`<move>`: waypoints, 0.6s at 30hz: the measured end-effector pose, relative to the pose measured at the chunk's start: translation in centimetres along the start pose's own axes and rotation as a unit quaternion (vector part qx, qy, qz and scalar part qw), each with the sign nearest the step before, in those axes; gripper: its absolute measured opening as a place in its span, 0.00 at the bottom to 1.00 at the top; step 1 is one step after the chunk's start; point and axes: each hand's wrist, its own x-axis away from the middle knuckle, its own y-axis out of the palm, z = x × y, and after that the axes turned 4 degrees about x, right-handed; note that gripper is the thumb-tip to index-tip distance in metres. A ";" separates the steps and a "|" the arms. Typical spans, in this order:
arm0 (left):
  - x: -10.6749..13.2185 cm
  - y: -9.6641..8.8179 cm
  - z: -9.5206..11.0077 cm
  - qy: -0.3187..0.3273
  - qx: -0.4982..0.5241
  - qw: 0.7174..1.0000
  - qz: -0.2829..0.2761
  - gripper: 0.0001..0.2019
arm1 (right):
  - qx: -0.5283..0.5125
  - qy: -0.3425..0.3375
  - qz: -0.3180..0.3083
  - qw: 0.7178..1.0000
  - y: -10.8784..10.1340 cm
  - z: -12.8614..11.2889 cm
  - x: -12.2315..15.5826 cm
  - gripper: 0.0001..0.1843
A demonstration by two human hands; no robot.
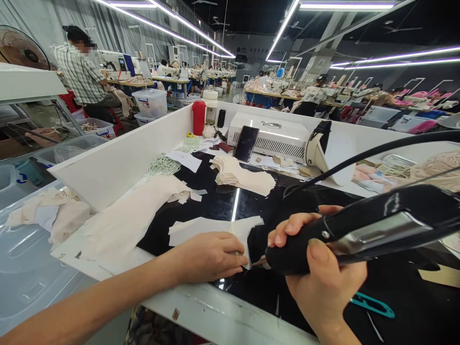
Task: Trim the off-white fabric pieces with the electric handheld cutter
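My left hand [208, 258] presses curled fingers onto the near end of a flat, off-white cut piece [201, 230], perhaps fabric; its thumb is mostly hidden. In my right hand [323, 273] is a black corded hand tool [377, 230] with a long silver lever. The tool's narrow tip points left, close to the piece's edge by my left fingertips; whether they touch is too small to tell. Both hands are over a glossy black work surface [201, 191]. Beyond the piece lies a stack of cream cut fabric pieces [244, 176].
A larger cream fabric pile [125, 220] covers the table's left side. Farther back are a phone [246, 143], a white vented box [269, 134] and a red cup [199, 117]. The tool's black cable [377, 146] arches at right, above a teal tool [373, 304]. A co-worker [81, 72] sits at far left.
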 end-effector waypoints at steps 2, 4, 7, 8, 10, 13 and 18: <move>0.1 0.0 0.0 0.003 0.002 1.000 0.000 0.11 | 0.002 -0.002 -0.001 1.000 0.1 -0.1 0.0 0.19; 0.1 0.0 0.0 0.003 0.001 1.000 0.000 0.11 | -0.004 -0.005 0.004 1.000 0.3 -0.1 0.0 0.20; 0.1 0.1 -0.1 0.002 -0.003 1.000 0.003 0.11 | -0.012 -0.012 0.014 1.000 0.5 -0.1 0.0 0.22; 0.1 0.1 -0.1 0.003 -0.003 1.000 0.003 0.12 | -0.012 -0.014 0.013 1.000 0.4 -0.1 0.0 0.22; 0.1 0.1 -0.1 0.002 -0.002 1.000 0.004 0.11 | -0.009 -0.011 0.006 1.000 0.4 0.0 0.0 0.22; 0.0 0.2 -0.1 0.001 -0.001 1.000 0.000 0.11 | -0.001 -0.002 -0.001 1.000 0.3 0.2 0.1 0.21; 0.1 0.0 -0.2 -0.006 0.012 1.000 -0.009 0.11 | 0.015 0.004 0.000 1.000 0.3 0.1 0.2 0.19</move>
